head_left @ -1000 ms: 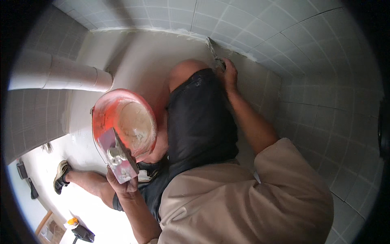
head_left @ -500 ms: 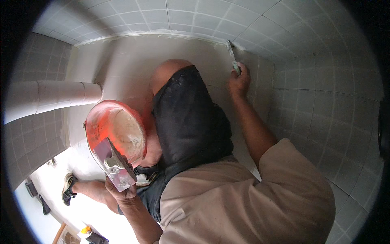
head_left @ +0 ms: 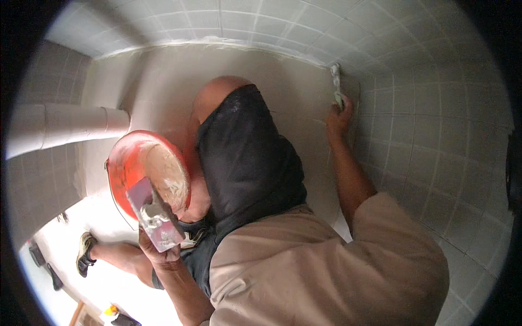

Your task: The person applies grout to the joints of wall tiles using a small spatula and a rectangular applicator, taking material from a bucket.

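My right hand (head_left: 339,120) is closed around the pale green handle of a narrow putty knife (head_left: 336,84). Whitish paste coats the knife, and its tip is at the joint between floor and tiled wall, close to the right-hand corner. Lower left, my left hand (head_left: 157,252) grips a flat, purplish rectangular plastering trowel (head_left: 140,193) from beneath. A lump of pale paste (head_left: 155,215) lies on the trowel's upturned face. Just beyond the trowel is a red bucket (head_left: 122,163) holding creamy filler (head_left: 166,165); the trowel overlaps its near rim in view.
Grey tiled walls (head_left: 418,146) enclose the smooth beige floor (head_left: 293,103) ahead and at right. A white pipe (head_left: 76,127) juts in from the left. My bent knee (head_left: 217,95) fills the middle. A shoe (head_left: 86,255) rests on the bright floor lower left.
My right hand and the putty knife have moved right along the wall joint toward the corner. The left hand still holds the trowel beside the bucket; the whole view has shifted slightly.
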The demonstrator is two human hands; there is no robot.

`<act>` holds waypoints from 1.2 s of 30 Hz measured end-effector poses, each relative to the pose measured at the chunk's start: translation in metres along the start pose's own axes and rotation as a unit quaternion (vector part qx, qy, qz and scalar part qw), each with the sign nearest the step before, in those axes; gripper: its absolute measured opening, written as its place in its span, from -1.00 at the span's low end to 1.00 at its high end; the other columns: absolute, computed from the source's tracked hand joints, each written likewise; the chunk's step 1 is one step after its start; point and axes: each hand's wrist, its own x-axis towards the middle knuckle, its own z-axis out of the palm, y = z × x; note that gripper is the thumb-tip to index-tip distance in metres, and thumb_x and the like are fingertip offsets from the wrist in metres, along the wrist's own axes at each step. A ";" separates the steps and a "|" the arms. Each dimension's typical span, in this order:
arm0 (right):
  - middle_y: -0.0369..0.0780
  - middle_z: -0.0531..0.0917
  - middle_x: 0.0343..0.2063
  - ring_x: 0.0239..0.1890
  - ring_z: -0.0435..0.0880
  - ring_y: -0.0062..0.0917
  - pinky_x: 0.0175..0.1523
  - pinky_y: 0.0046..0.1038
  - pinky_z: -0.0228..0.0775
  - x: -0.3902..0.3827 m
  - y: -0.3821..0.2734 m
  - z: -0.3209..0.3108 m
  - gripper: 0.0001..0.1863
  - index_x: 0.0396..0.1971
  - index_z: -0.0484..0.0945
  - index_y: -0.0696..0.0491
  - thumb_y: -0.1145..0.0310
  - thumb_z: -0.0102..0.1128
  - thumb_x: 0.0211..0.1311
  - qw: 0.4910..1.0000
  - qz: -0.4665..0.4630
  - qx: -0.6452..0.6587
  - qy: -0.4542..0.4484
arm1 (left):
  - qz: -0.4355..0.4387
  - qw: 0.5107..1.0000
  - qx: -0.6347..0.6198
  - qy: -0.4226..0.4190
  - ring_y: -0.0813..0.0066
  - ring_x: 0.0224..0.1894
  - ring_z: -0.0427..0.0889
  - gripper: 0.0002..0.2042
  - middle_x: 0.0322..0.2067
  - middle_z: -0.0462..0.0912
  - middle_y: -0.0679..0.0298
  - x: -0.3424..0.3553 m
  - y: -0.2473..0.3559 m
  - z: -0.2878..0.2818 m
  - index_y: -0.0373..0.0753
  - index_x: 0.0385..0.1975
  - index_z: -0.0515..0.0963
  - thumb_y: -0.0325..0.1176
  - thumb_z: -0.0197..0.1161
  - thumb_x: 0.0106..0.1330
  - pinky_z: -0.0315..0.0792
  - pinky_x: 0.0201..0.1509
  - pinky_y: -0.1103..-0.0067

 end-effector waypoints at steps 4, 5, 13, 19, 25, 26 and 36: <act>-0.14 0.65 -0.15 -0.18 0.63 -0.44 -0.08 -0.39 0.49 -0.023 -0.085 -0.040 -0.65 0.09 0.48 0.13 0.40 0.16 0.33 0.948 -0.027 0.283 -0.143 | -0.062 0.992 0.044 0.097 0.19 0.06 0.59 -0.51 0.06 0.57 0.10 0.018 -0.013 0.022 -0.31 0.23 0.32 -0.13 0.03 0.42 0.53 0.14 0.31; -0.15 0.67 -0.21 -0.27 0.62 -0.52 -0.19 -0.46 0.48 -0.029 -0.120 -0.056 -0.64 0.10 0.48 0.12 0.38 0.15 0.34 0.921 -0.023 0.327 -0.211 | -0.083 0.994 -0.016 0.075 0.20 0.03 0.62 -0.52 0.04 0.59 0.10 0.031 -0.021 0.039 -0.32 0.22 0.33 -0.21 0.09 0.37 0.55 0.12 0.31; -0.18 0.63 -0.40 -0.52 0.46 -0.71 -0.46 -0.62 0.30 -0.120 -0.241 -0.068 -0.67 0.07 0.47 0.20 0.41 0.10 0.37 0.615 -0.004 0.447 -0.649 | -0.091 0.992 -0.087 -0.008 0.30 -0.05 0.69 -0.57 -0.04 0.65 0.07 0.062 -0.032 0.073 -0.39 0.15 0.43 -0.57 0.16 0.23 0.61 0.04 0.43; -0.14 0.65 -0.34 -0.41 0.53 -0.71 -0.37 -0.64 0.41 -0.120 -0.220 -0.071 -0.66 0.09 0.49 0.23 0.43 0.12 0.37 0.692 -0.004 0.423 -0.585 | -0.022 0.993 -0.104 -0.050 0.25 -0.03 0.68 -0.51 0.01 0.63 0.06 0.055 -0.013 0.054 -0.36 0.19 0.41 -0.60 0.17 0.19 0.62 0.04 0.41; -0.09 0.61 -0.21 -0.20 0.59 -0.38 -0.11 -0.43 0.48 -0.136 -0.282 -0.045 -0.58 0.11 0.51 0.21 0.62 0.19 0.22 0.759 -0.474 0.302 -0.328 | -0.038 0.979 -0.181 -0.084 0.23 0.00 0.67 -0.54 0.04 0.61 0.05 0.056 -0.016 0.054 -0.35 0.19 0.41 -0.60 0.10 0.23 0.62 0.06 0.36; -0.10 0.61 -0.22 -0.18 0.58 -0.32 -0.14 -0.43 0.47 -0.142 -0.284 -0.041 -0.55 0.07 0.56 0.16 0.70 0.22 0.12 0.758 -0.494 0.280 -0.322 | -0.045 0.973 -0.212 -0.077 0.23 0.00 0.67 -0.54 0.04 0.60 0.05 0.055 -0.018 0.058 -0.35 0.19 0.41 -0.60 0.09 0.24 0.62 0.07 0.36; 0.00 0.69 -0.16 -0.14 0.65 -0.40 -0.07 -0.42 0.50 -0.117 -0.274 -0.081 -0.68 -0.01 0.58 0.22 0.53 0.25 0.23 0.755 -0.342 0.326 -0.455 | 0.050 0.992 -0.068 -0.094 0.30 -0.03 0.69 -0.54 0.01 0.64 0.06 0.057 0.008 0.032 -0.39 0.19 0.42 -0.58 0.20 0.25 0.62 0.05 0.43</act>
